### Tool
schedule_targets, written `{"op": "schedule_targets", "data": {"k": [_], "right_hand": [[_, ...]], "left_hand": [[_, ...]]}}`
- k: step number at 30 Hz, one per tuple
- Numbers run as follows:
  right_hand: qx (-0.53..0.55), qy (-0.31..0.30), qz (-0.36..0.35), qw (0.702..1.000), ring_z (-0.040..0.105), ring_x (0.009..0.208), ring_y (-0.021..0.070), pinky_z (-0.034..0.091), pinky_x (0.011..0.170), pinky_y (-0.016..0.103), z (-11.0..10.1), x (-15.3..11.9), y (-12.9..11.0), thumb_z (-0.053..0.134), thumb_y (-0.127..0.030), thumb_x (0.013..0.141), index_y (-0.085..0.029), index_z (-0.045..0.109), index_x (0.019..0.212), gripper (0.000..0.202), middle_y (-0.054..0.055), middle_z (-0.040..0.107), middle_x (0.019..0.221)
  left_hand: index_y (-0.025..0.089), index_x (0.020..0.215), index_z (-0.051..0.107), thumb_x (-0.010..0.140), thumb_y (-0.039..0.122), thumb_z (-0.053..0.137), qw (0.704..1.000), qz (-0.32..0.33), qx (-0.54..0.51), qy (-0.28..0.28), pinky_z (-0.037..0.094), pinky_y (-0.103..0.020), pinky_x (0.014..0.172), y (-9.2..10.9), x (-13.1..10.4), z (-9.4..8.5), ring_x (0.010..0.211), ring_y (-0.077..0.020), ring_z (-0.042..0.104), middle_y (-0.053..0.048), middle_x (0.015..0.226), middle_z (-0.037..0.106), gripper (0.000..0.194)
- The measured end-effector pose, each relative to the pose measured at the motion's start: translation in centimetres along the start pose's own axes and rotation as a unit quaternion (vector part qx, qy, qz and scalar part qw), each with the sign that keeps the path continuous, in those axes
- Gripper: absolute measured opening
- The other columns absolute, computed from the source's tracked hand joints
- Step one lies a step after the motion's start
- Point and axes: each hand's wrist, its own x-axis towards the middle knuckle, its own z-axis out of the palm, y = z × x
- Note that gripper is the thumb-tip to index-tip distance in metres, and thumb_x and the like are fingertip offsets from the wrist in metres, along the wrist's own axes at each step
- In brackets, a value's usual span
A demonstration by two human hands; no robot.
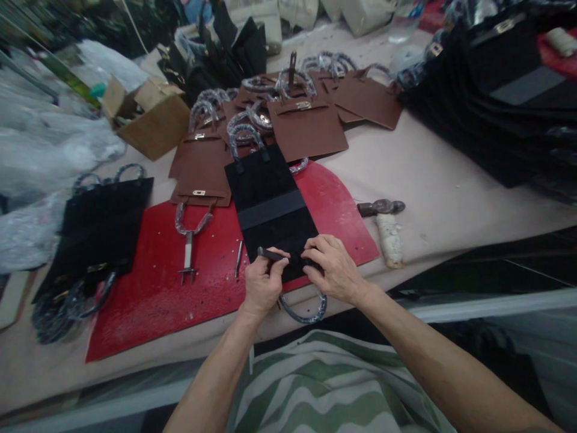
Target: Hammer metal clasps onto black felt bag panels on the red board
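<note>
A black bag panel (270, 180) with a smoother band across its middle lies flat, one wrapped handle at its far end and another wrapped handle (306, 316) at its near end. My left hand (265, 279) is closed over the panel's near part, gripping a short dark bar-like piece (270, 254); whether it is a tool or a strap I cannot tell. Close beside it, my right hand (333, 267) has its fingers curled down at the panel. What they pinch is dark and mostly hidden. Under the panel is a red board (171, 300).
A hammer (387, 231) with a wrapped grip lies at right. A thin metal rod (238, 258) and a pronged tool (187, 258) rest on the board. Brown bag panels (311, 129), a cardboard box (148, 117), and black panels at left (103, 222) and right (487, 102) surround it.
</note>
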Motion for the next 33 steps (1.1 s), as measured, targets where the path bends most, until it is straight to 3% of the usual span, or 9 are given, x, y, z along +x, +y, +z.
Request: {"op": "schedule_targets", "data": {"k": [4,10,14,19,23,25,27,30,33], "right_hand": [[0.012,-0.011,-0.009,1.000,0.050,0.109,0.0264,0.039,0.094,0.043,-0.2,0.0,0.3,0.064,-0.021,0.086,-0.020,0.065,0.108,0.022,0.009,0.061,0.114],[0.037,-0.010,-0.016,0.999,0.052,0.110,0.0271,0.042,0.094,0.045,-0.5,0.1,0.1,0.065,-0.021,0.084,-0.019,0.066,0.107,0.024,0.011,0.063,0.116],[0.019,0.037,-0.001,0.999,0.057,0.107,0.0246,0.047,0.092,0.041,-2.5,-0.1,0.1,0.061,-0.021,0.088,-0.021,0.065,0.104,0.017,0.009,0.065,0.113],[-0.107,0.137,0.137,0.975,0.055,0.111,0.0336,0.042,0.099,0.050,-6.8,-1.6,3.0,0.056,-0.028,0.089,-0.016,0.064,0.105,0.021,0.017,0.064,0.112],[-0.225,0.028,0.380,0.897,0.059,0.109,0.0390,0.046,0.089,0.048,-9.0,-2.8,5.6,0.062,-0.048,0.083,-0.009,0.060,0.120,0.053,0.024,0.063,0.115],[-0.194,-0.033,0.453,0.869,0.063,0.103,0.0372,0.048,0.082,0.043,-9.3,-3.1,6.2,0.061,-0.056,0.083,-0.010,0.060,0.119,0.059,0.023,0.066,0.111],[-0.157,-0.050,0.476,0.864,0.066,0.100,0.0354,0.047,0.079,0.040,-9.4,-3.1,6.6,0.060,-0.056,0.083,-0.012,0.063,0.114,0.054,0.021,0.069,0.105],[-0.072,-0.002,0.507,0.859,0.068,0.089,0.0318,0.046,0.070,0.035,-9.6,-3.1,7.2,0.071,-0.044,0.076,-0.015,0.067,0.093,0.034,0.014,0.071,0.085],[0.163,0.084,0.568,0.803,0.063,0.063,0.0224,0.043,0.054,0.029,-10.4,-2.7,7.5,0.074,-0.025,0.066,-0.017,0.063,0.074,0.016,0.004,0.061,0.057]], "left_hand": [[0.020,0.094,0.069,0.090,0.022,0.062,0.999,-0.030,-0.016,-0.011,0.055,-0.025,0.069,-0.2,-0.1,-0.1,0.076,-0.0157,0.071,-0.002,0.089,0.075,0.009],[0.019,0.095,0.067,0.089,0.018,0.060,0.998,0.040,0.041,0.000,0.055,-0.024,0.072,0.3,-0.1,0.2,0.077,-0.0153,0.071,-0.002,0.088,0.075,0.009],[0.019,0.096,0.065,0.090,0.018,0.058,0.995,0.067,0.077,0.009,0.056,-0.024,0.073,0.6,-0.1,0.6,0.077,-0.0151,0.072,-0.003,0.087,0.075,0.009],[0.019,0.097,0.064,0.090,0.020,0.058,0.993,0.074,0.094,0.010,0.057,-0.023,0.072,0.4,-0.2,0.8,0.073,-0.0149,0.072,-0.002,0.085,0.074,0.009],[0.019,0.097,0.064,0.091,0.019,0.057,0.991,0.095,0.095,0.001,0.055,-0.023,0.070,0.2,-0.2,0.8,0.076,-0.0157,0.072,-0.003,0.086,0.074,0.009],[0.019,0.097,0.063,0.091,0.019,0.057,0.990,0.102,0.101,-0.003,0.055,-0.023,0.069,0.2,-0.3,0.8,0.077,-0.0164,0.072,-0.004,0.086,0.073,0.009],[0.019,0.098,0.063,0.091,0.019,0.057,0.988,0.106,0.109,-0.009,0.055,-0.024,0.070,0.1,-0.3,0.9,0.078,-0.0173,0.072,-0.004,0.086,0.073,0.010],[0.019,0.098,0.062,0.091,0.019,0.056,0.988,0.108,0.110,-0.013,0.055,-0.026,0.072,-0.1,-0.3,0.9,0.080,-0.0188,0.072,-0.005,0.088,0.073,0.010],[0.020,0.098,0.062,0.091,0.019,0.055,0.990,0.098,0.103,-0.017,0.055,-0.027,0.073,-0.2,-0.2,1.0,0.081,-0.0192,0.073,-0.005,0.089,0.074,0.009]]}}
